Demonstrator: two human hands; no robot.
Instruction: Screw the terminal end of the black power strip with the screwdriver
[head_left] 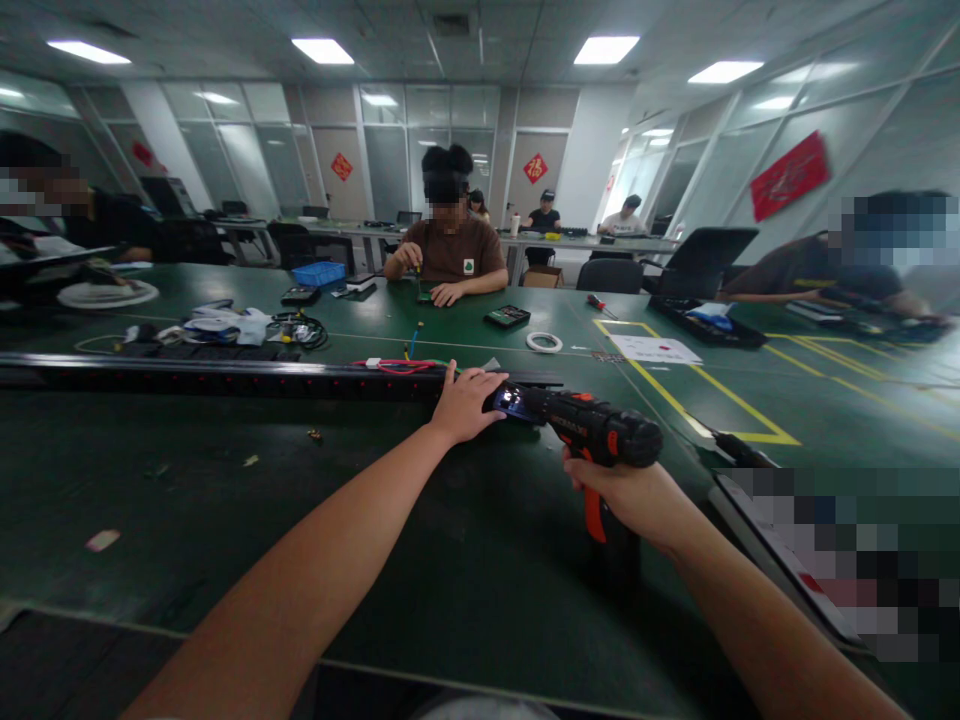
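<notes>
A long black bar (322, 385), likely metal, stretches from the left edge to the middle of the table. My left hand (466, 408) grips its right end, fingers over the top and thumb on the near side. Beside the thumb is a small shiny surface. Red and green wires (405, 367) lie along the bar's back edge. In my right hand (626, 495) is a black and orange cordless drill (600, 430), held by its handle. Its front end points left at the bar's end; the tip is too dark to tell if it touches.
Across the green table (420, 600) sits a person in brown (457, 255). Beyond the bar are a white ring (544, 343), a black box (507, 317), a red screwdriver (598, 303) and bagged parts (225, 325). At right lie a black-handled tool (742, 450) and a paper sheet (656, 349).
</notes>
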